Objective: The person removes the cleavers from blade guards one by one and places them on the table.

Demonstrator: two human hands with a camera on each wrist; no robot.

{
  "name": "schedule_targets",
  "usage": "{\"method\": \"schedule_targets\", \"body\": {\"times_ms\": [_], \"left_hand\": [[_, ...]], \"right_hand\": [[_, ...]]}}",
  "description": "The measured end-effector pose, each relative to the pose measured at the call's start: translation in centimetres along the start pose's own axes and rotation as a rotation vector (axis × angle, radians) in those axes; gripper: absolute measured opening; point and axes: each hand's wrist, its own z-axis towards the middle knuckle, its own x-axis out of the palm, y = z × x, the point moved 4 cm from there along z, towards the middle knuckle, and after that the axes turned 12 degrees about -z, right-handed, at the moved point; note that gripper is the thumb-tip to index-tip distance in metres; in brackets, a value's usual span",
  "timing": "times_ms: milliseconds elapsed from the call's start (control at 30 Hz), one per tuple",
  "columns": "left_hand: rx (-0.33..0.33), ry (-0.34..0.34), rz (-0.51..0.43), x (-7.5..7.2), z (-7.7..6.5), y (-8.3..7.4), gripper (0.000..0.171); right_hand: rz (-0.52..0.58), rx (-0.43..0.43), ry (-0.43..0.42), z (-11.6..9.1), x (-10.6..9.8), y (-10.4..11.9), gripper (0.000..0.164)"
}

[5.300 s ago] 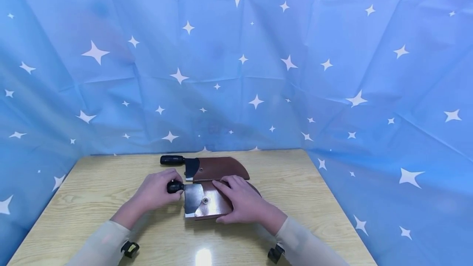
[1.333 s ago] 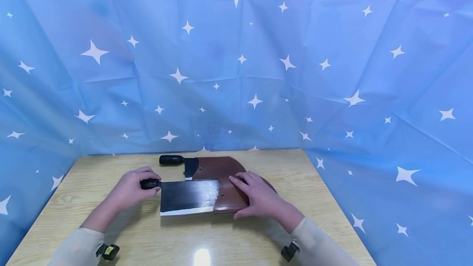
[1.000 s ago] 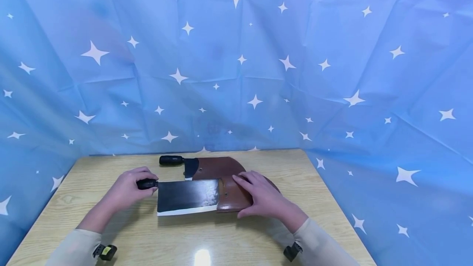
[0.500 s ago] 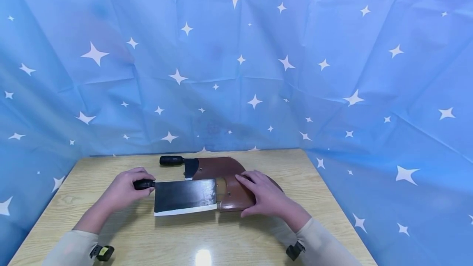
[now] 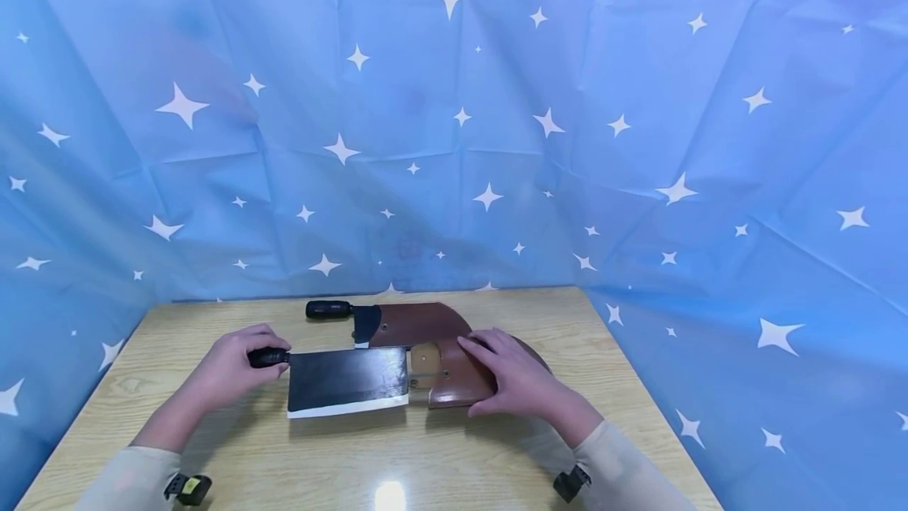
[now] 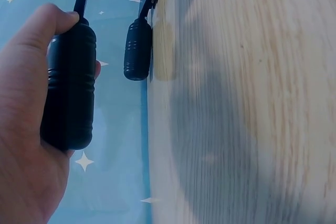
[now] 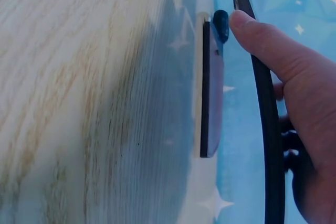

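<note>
In the head view my left hand (image 5: 227, 369) holds a cleaver (image 5: 347, 381) by its black handle. The dark blade with a bright lower edge is bare. My right hand (image 5: 514, 377) grips a brown leather sheath (image 5: 457, 381) to the right of the blade. Its tan inner side shows at the mouth, close to the blade's end. The left wrist view shows fingers and thumb around the ridged handle (image 6: 71, 87). In the right wrist view the thumb lies along the near face of the sheath (image 7: 269, 129), with fingers behind it, held above the table.
Behind lies a second cleaver, its black handle (image 5: 329, 309) pointing left and its blade mostly inside another brown sheath (image 5: 414, 323). The wooden table (image 5: 340, 471) ends at a blue star-patterned cloth (image 5: 397, 101) at the back and sides.
Earlier the blade was mostly inside the sheath. My left hand has drawn the cleaver left while my right hand moved right with the sheath, and the blade has come out. The rear cleaver stays put.
</note>
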Motion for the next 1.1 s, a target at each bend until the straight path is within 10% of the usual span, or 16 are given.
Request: {"method": "schedule_targets", "body": {"times_ms": [1100], "left_hand": [[-0.016, 0.041, -0.055, -1.3, -1.2, 2.3, 0.022]], "right_hand": [[0.131, 0.056, 0.092, -1.9, 0.5, -3.1, 0.115]]}}
